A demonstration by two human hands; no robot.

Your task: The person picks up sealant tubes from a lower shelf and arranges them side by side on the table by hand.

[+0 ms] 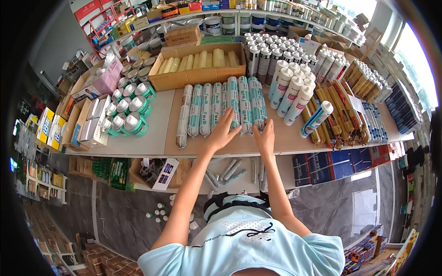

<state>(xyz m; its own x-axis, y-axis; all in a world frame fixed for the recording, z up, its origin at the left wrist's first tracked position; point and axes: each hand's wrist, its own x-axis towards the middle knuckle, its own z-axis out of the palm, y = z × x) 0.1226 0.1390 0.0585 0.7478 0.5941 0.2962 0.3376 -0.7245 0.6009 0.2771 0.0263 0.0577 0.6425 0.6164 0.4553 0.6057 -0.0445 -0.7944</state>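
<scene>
Side by side on the wooden table lies a row of white and teal sausage-shaped sealant packs (205, 108). My left hand (223, 131) rests at the near ends of the middle packs, fingers spread, one fingertip over a pack. At the near end of the rightmost packs is my right hand (264, 136), its fingers apart and touching or nearly touching them. Neither hand grips anything. Behind the row, an open cardboard box (198, 83) holds yellowish sticks. Upright white cartridges (294, 94) stand to the right of the packs.
Green and white cans (131, 110) stand at the left. Gold packs (338, 115) and a slanted blue and white cartridge (316, 119) lie to the right. Grey-capped cartridges (271, 57) fill the back. Below the table edge (221, 153), a shelf holds loose tubes (230, 170) and blue boxes (331, 164).
</scene>
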